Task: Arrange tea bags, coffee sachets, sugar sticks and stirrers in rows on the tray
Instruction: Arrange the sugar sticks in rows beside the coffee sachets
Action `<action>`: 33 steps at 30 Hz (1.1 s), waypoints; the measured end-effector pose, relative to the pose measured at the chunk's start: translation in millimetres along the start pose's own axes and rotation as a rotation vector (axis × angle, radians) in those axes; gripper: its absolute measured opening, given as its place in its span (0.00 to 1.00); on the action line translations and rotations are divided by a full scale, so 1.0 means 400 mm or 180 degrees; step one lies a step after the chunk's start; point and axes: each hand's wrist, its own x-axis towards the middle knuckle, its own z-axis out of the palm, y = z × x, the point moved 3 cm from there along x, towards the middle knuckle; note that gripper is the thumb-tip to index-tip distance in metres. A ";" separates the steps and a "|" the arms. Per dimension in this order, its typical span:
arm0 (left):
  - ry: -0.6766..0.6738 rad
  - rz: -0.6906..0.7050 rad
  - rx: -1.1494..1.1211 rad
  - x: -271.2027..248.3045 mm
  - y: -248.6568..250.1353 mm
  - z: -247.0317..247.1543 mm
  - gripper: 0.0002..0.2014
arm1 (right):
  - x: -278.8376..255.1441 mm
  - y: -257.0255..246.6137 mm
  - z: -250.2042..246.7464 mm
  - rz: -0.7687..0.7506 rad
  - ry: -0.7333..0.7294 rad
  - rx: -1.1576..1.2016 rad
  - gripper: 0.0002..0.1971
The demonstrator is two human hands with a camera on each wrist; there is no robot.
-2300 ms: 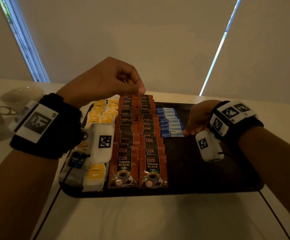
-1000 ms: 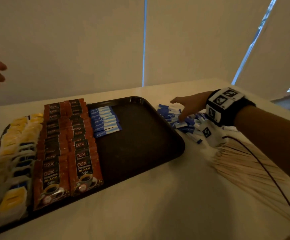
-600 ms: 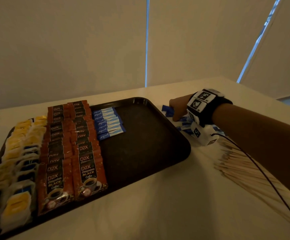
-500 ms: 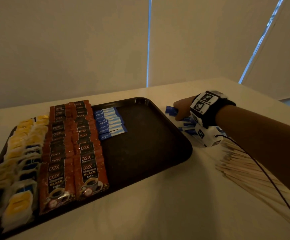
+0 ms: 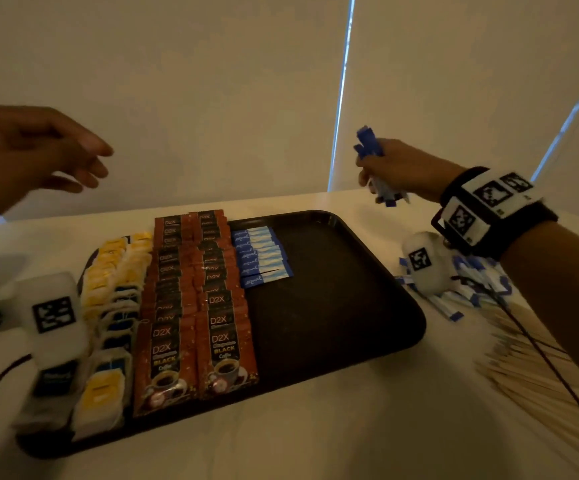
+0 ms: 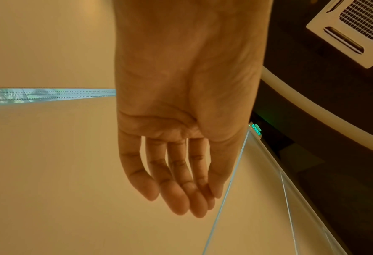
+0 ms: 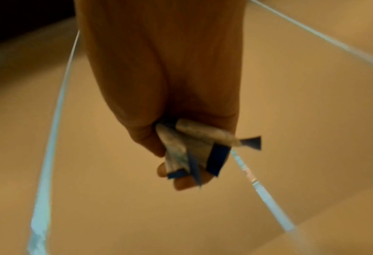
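Head view: right hand (image 5: 399, 169) grips a bundle of sugar sticks (image 5: 373, 161) above the tray (image 5: 333, 306) at 1 o'clock; left hand (image 5: 35, 150) raised at 10 o'clock, fingers relaxed, holding nothing.

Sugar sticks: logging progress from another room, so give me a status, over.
Right hand grips a bunch of sugar sticks, raised beyond the tray. Left hand open, holding nothing. One short sugar row laid. Nothing in the way.

Both forearms are bare. The right wrist wears a black fabric band (image 5: 509, 233) carrying white square-coded marker plates (image 5: 489, 195), a white rounded camera pod (image 5: 423, 263) and a thin dark cable (image 5: 558, 368).
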 end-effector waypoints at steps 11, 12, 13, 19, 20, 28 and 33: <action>-0.0339 0.0134 0.0084 -0.143 0.171 0.229 0.10 | -0.080 -0.234 0.338 -0.0577 -0.2364 0.2816 0.07; -0.0375 0.0089 0.0077 -0.145 0.168 0.230 0.13 | -0.080 -0.241 0.345 -0.0651 -0.2477 0.2808 0.07; -0.0414 0.0045 0.0053 -0.149 0.168 0.229 0.16 | -0.081 -0.245 0.348 -0.0705 -0.2535 0.2754 0.08; -0.0362 -0.0200 -0.0373 -0.153 0.167 0.222 0.13 | -0.090 -0.250 0.336 -0.1098 -0.1994 0.1567 0.05; -0.0389 -0.0253 -0.0415 -0.154 0.165 0.227 0.11 | -0.091 -0.251 0.332 -0.1169 -0.1920 0.1371 0.04; 0.0052 -0.0492 -0.0642 -0.142 0.142 0.197 0.03 | -0.074 -0.219 0.270 -0.0889 -0.1540 0.1184 0.09; 0.0070 -0.0338 -0.0540 -0.141 0.142 0.205 0.03 | -0.057 -0.208 0.263 -0.0590 -0.1055 0.1276 0.06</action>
